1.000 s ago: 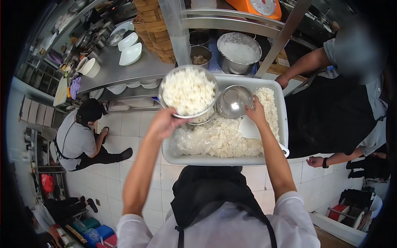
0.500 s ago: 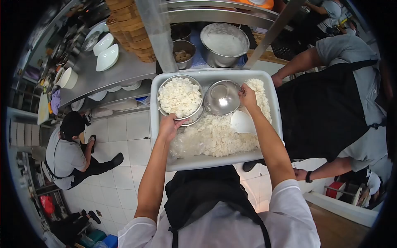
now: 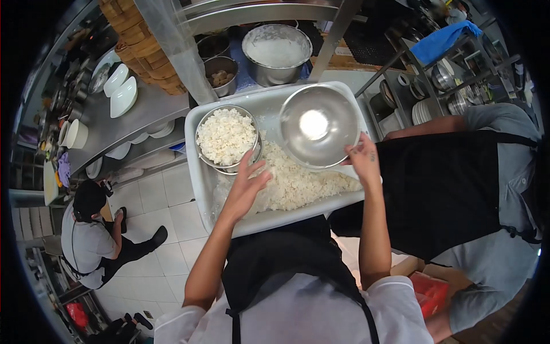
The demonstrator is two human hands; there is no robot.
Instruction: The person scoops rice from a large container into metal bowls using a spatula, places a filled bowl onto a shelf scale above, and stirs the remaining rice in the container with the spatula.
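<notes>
A large pale grey tub (image 3: pixel 197 172) holds loose white cooked rice (image 3: pixel 298 182). My right hand (image 3: pixel 365 160) grips the rim of a shiny metal bowl (image 3: pixel 298 143), raised over the tub's right side with its bare inside facing me. My left hand (image 3: pixel 243 192) is open, fingers spread, just below and right of a metal bowl heaped with rice (image 3: pixel 226 136). That filled bowl rests on another metal container at the tub's left end. The raised bowl hides part of the rice beneath it.
Beyond the tub are a metal frame post (image 3: pixel 172 51), a pot of white powder (image 3: pixel 277 54) and a smaller pot (image 3: pixel 220 75). Bamboo steamers (image 3: pixel 143 51) stand on the left counter. A co-worker in a black apron (image 3: pixel 441 189) is close at right; another person (image 3: pixel 94 235) sits low at left.
My right hand has lifted the metal bowl off the rice and turned its inside toward me. My left hand has let go of the rice-filled bowl. The white scoop is now mostly hidden.
</notes>
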